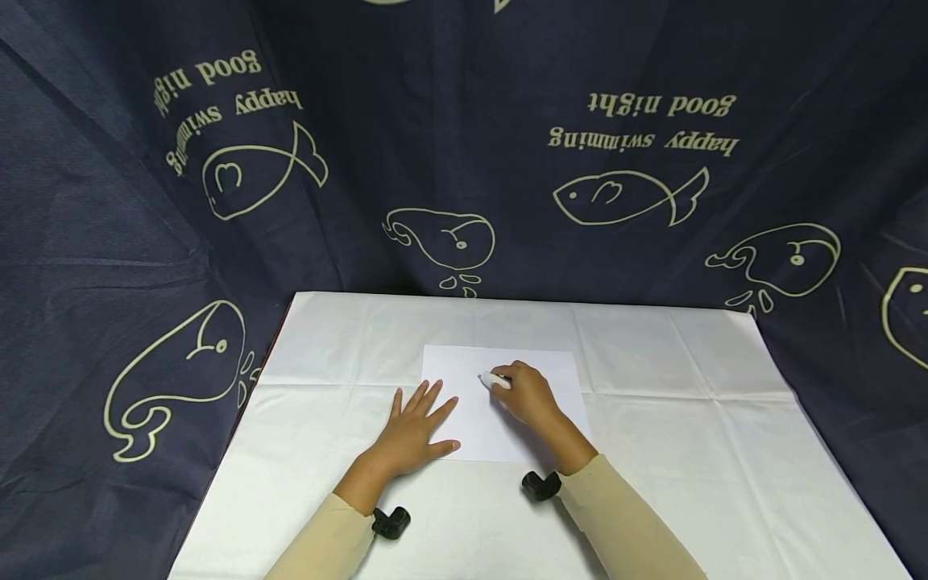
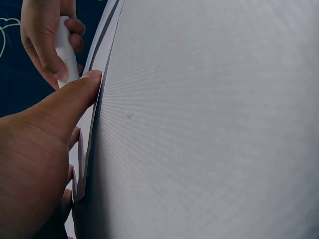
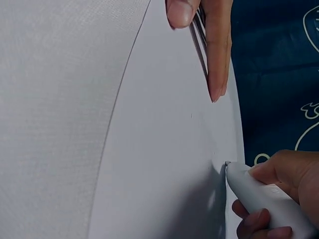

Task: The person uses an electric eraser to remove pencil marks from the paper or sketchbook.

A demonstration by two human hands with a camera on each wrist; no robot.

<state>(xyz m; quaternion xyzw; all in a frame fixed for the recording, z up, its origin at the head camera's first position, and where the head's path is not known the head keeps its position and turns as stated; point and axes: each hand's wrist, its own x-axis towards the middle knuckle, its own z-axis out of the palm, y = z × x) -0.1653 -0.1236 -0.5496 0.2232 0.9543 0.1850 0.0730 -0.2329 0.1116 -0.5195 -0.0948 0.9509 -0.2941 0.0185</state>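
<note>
Though inverted, "good night" [image 1: 652, 105] beyond paper [image 1: 474, 419]

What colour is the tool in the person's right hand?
The tool is white; the right wrist view shows it best.

Readable text: "good night" / "happy swimming", printed twice on the dark blue cloth [image 1: 442, 105], far side.
Both prints pale, upside down in head view, "good night" line above "happy swimming", fish outline under each. Left lettering [image 1: 235, 68] runs slanted, bent by a fold at its left end; right lettering [image 1: 702, 143] sits nearly level. White handheld tool [image 3: 254, 191] in right hand [image 1: 528, 395]: small pale mark on its body, can't make it out.
</note>
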